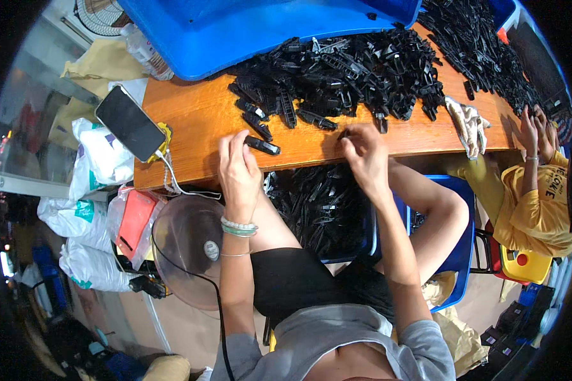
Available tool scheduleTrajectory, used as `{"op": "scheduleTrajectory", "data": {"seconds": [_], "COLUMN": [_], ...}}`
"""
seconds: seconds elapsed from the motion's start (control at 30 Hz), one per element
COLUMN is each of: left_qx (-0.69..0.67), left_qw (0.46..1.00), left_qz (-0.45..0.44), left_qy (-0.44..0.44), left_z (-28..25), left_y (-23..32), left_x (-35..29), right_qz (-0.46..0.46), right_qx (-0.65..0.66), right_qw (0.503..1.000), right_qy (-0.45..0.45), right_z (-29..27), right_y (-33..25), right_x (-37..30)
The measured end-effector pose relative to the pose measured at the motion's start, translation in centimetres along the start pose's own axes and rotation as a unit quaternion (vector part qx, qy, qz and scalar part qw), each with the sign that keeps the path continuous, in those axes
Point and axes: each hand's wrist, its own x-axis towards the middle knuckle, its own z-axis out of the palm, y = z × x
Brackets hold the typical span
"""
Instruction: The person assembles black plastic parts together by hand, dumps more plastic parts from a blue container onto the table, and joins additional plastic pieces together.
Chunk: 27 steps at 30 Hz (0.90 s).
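My left hand [238,168] is at the table's near edge, its fingers closed on one end of a black plastic part [262,145]. The part is short and slim, and its other end points right over the wood. Across from it, my right hand [366,155] has its fingers curled in; a small dark bit shows at the fingertips, too hidden to name. Beyond both hands lies a heap of black plastic parts [343,73], with several loose ones along its near side.
A blue tub [197,54] stands behind the heap on the wooden table [190,117]. A phone [130,124] with a cable lies at the left, a cloth [467,127] at the right. Black parts fill a bin [327,219] below the edge. Another person [534,203] works at the far right.
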Motion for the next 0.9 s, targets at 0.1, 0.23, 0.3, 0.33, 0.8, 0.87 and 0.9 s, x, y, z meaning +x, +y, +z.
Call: {"op": "scheduleTrajectory", "data": {"seconds": [0.1, 0.23, 0.3, 0.33, 0.8, 0.87, 0.9], "left_qx": [0.089, -0.018, -0.057, -0.059, -0.100, -0.124, -0.148], "left_qw": [0.990, 0.990, 0.989, 0.989, 0.978, 0.976, 0.970], "left_qz": [0.093, 0.106, 0.100, 0.100, 0.127, 0.099, 0.087], "left_qy": [-0.049, -0.092, -0.092, -0.092, -0.134, -0.150, -0.169], "left_z": [0.0, 1.8, 2.7, 2.9, 2.7, 2.6, 2.3], "left_y": [-0.6, 1.0, 2.0, 2.1, 1.9, 1.9, 1.9], "left_x": [0.4, -0.9, -1.3, -1.3, -1.4, -1.3, -1.0], "right_qz": [-0.106, -0.081, -0.041, -0.038, -0.114, -0.103, -0.090], "right_qx": [-0.314, -0.237, -0.098, -0.071, -0.176, -0.176, -0.176], "right_qw": [0.944, 0.968, 0.993, 0.994, 0.977, 0.978, 0.979], "right_qy": [-0.002, -0.009, -0.053, -0.076, -0.038, -0.043, -0.051], "right_z": [-0.8, -0.8, 0.1, 0.3, 2.0, 1.8, 1.6], "right_y": [-0.5, -0.4, -0.7, -1.2, -1.7, -1.6, -1.5], "right_x": [-0.7, -1.1, -1.2, -1.3, -2.5, -2.5, -2.5]}}
